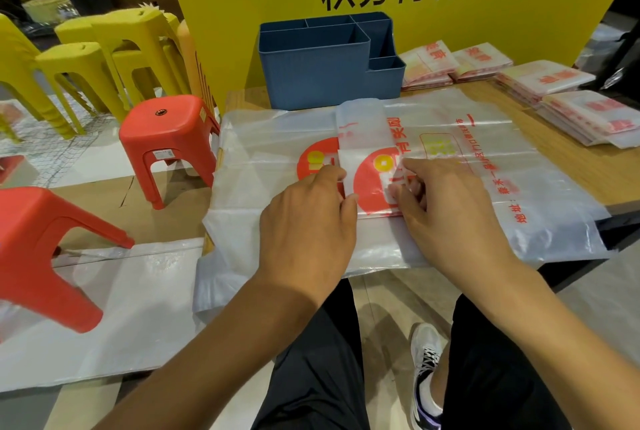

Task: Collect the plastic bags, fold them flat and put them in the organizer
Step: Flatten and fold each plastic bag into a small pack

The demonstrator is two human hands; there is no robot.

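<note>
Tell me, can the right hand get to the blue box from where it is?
Probably yes. The right hand is pinching the folded bag strip, and only flat plastic bags lie between it and the blue organizer. Nothing tall blocks the way, though it must let go or carry the strip.

Left hand fingers hidden (curled under); stool cropped.

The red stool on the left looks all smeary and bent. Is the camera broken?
No: in the head view the wide lens bends things near the edges, so the near red stool looks stretched and soft, while the middle, with the plastic bag under the left hand and right hand, is sharp; the floor sheet shows pale glare.
</note>
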